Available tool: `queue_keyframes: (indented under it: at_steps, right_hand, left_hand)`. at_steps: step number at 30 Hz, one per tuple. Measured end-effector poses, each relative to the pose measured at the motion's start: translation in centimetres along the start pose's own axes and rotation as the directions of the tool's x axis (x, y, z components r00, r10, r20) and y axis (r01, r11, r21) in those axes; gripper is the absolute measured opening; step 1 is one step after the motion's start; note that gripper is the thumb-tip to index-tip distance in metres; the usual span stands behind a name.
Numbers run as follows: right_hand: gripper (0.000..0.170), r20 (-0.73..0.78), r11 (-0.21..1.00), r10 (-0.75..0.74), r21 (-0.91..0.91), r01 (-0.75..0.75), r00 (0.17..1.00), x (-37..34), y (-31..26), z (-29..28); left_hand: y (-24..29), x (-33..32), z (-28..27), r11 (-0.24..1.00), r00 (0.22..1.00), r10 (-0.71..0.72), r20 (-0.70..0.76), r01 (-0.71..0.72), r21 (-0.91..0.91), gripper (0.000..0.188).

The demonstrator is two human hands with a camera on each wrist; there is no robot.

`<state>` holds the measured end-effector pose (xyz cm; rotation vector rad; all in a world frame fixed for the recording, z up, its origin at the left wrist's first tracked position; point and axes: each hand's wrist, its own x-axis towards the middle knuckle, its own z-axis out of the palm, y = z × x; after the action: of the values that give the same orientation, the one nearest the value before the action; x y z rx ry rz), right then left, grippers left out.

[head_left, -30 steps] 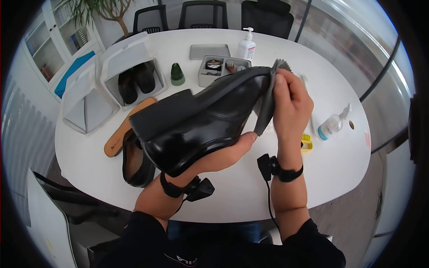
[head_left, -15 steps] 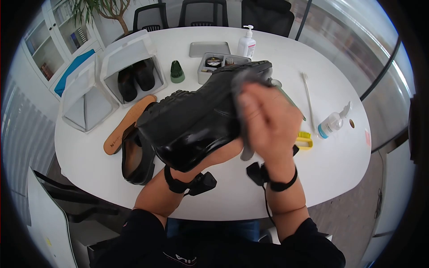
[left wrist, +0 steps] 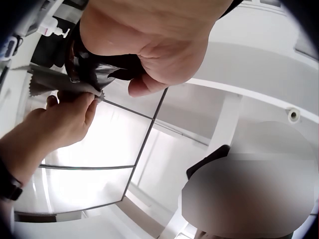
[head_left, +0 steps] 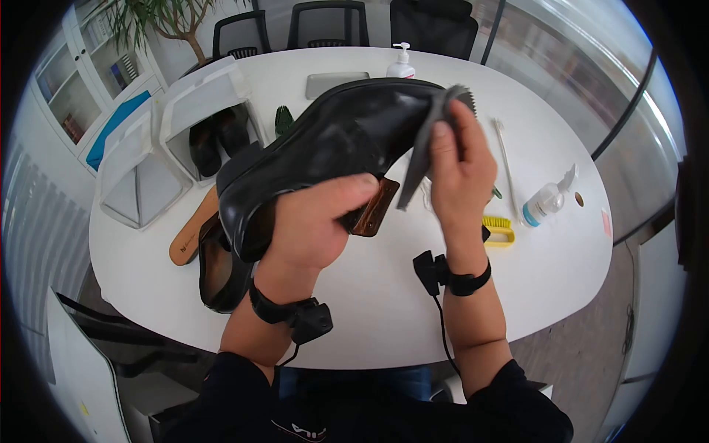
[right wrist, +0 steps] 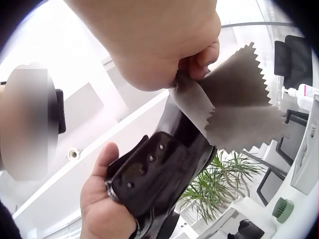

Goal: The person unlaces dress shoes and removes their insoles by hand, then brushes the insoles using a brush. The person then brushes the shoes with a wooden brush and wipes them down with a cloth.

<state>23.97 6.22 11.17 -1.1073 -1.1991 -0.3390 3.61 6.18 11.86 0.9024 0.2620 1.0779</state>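
Observation:
My left hand (head_left: 314, 221) grips a black lace-up shoe (head_left: 332, 133) above the table, thumb laid along its side and the other fingers largely hidden. The heel points to the left, the toe up and right. Its open flap with a row of eyelets (right wrist: 152, 158) shows in the right wrist view, and no lace runs through them. In my right hand (head_left: 465, 166), thumb and fingers pinch a grey cloth (head_left: 422, 155) with zigzag edges. The cloth hangs over the toe end, overlapping it in the head view.
A second black shoe (head_left: 221, 284) lies at left by a tan insole (head_left: 193, 230). Two white boxes (head_left: 140, 199) stand behind, one holding dark shoes (head_left: 204, 148). A yellow brush (head_left: 501, 235), a clear bottle (head_left: 543, 205) and a long white-handled brush (head_left: 508, 166) are at right.
The shoe has rolled so its upper side faces me instead of the sole edge. My right hand swept the cloth over the shoe's middle, then back out to the toe.

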Motion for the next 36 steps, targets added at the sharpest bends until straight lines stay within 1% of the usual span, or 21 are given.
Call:
queue_keyframes:
  at_steps: [3,5,7,8,10,12,14,15,16,18,20,21,22,24,27,30,31,32,34,35,36]
  right_hand:
    - [0.036,0.207,0.952,-0.303,0.013,0.307,0.93,-0.7,-2.3,0.4]
    - [0.034,0.273,0.938,-0.334,0.004,0.346,0.902,-0.5,-2.3,0.0]
    - [0.028,0.347,0.918,-0.348,-0.062,0.392,0.871,0.0,-2.1,-0.7]
    - [0.028,0.345,0.917,-0.349,-0.065,0.393,0.871,0.3,-1.8,-0.8]
    - [0.028,0.044,0.956,-0.239,-0.165,0.243,0.97,0.8,-1.3,-0.8]
    - [0.028,0.056,0.976,-0.154,-0.145,0.16,0.987,0.8,-2.1,-1.3]
    - [0.023,0.216,0.958,-0.244,-0.096,0.27,0.945,0.3,-3.3,-1.2]
    - [0.025,0.307,0.948,-0.28,-0.06,0.313,0.909,0.0,-4.3,-1.3]
    - [0.027,0.337,0.95,-0.292,-0.004,0.312,0.895,-0.4,-4.8,-1.2]
    - [0.026,0.341,0.951,-0.273,-0.048,0.307,0.9,-0.2,-4.4,-1.5]
    - [0.026,0.096,0.918,-0.325,-0.206,0.338,0.941,0.6,-2.7,-1.1]
    - [0.022,0.019,0.934,-0.281,-0.225,0.278,0.959,0.9,-1.9,-1.2]
    - [0.02,-0.002,0.941,-0.205,-0.275,0.197,0.979,1.0,-1.5,-1.5]
    - [0.019,-0.079,0.973,-0.142,-0.193,0.124,0.987,1.0,-0.4,-1.2]
    - [0.021,-0.017,0.97,-0.166,-0.184,0.16,0.986,0.4,-1.0,-0.5]
    - [0.023,0.177,0.947,-0.302,-0.056,0.316,0.937,-0.7,-2.7,0.2]
    - [0.02,0.244,0.948,-0.291,-0.059,0.314,0.925,-0.5,-2.7,-0.2]
    - [0.02,0.242,0.948,-0.291,-0.058,0.313,0.925,-0.4,-2.2,-0.3]
    - [0.021,0.027,0.965,-0.19,-0.179,0.192,0.981,0.3,-0.7,-0.2]
    - [0.021,-0.009,0.974,-0.104,-0.205,0.099,0.995,0.6,-0.2,-0.6]
    - [0.021,-0.001,0.974,-0.106,-0.203,0.104,0.994,0.6,-0.1,-0.7]
  left_hand:
    - [1.3,0.8,1.0,0.993,0.999,0.011,0.052,-0.004,-0.119,0.031]
    - [1.7,0.9,1.3,0.988,0.999,0.019,0.045,-0.011,-0.157,0.041]
    - [1.8,0.9,1.0,0.985,0.999,-0.014,0.05,0.022,-0.169,0.039]
    - [1.8,0.9,0.9,0.982,0.998,-0.044,0.051,0.053,-0.183,0.037]
    - [1.4,0.6,1.1,0.989,0.998,-0.067,0.009,0.068,-0.129,0.045]
    - [1.1,0.2,1.1,0.993,0.995,-0.088,-0.042,0.085,-0.081,0.052]
    - [0.9,0.0,1.1,0.99,0.988,-0.133,-0.073,0.13,-0.051,0.053]
    - [0.8,0.0,1.1,0.98,0.994,-0.105,-0.039,0.097,-0.171,0.022]
    - [0.6,0.0,1.1,0.981,0.994,-0.108,-0.034,0.101,-0.167,0.022]
    - [0.7,0.1,0.6,0.99,0.997,-0.052,-0.058,0.044,-0.133,0.021]
    - [1.0,0.0,0.6,0.99,0.997,-0.055,-0.061,0.046,-0.133,0.021]
    - [1.0,-0.1,0.6,0.989,0.996,-0.055,-0.069,0.045,-0.14,0.022]
    - [0.9,-0.3,0.6,0.989,0.996,-0.053,-0.074,0.042,-0.145,0.022]
    - [0.6,-0.6,0.7,0.997,0.995,-0.036,-0.096,0.028,-0.078,0.022]
    - [1.2,-0.2,1.2,0.99,0.997,-0.037,-0.071,0.027,-0.14,0.024]
    - [1.7,0.1,1.1,0.991,0.999,-0.018,-0.04,0.012,-0.133,0.027]
    - [2.4,0.0,1.6,0.992,0.999,-0.042,-0.008,0.041,-0.119,0.029]
    - [2.4,0.0,1.4,0.992,0.999,-0.042,-0.008,0.041,-0.117,0.029]
    - [2.2,-0.2,1.1,0.992,0.996,-0.048,-0.081,0.038,-0.121,0.026]
    - [2.2,-0.4,0.9,0.991,0.995,-0.043,-0.087,0.032,-0.127,0.026]
    - [2.1,-0.6,0.8,0.994,0.992,-0.066,-0.112,0.056,-0.089,0.037]
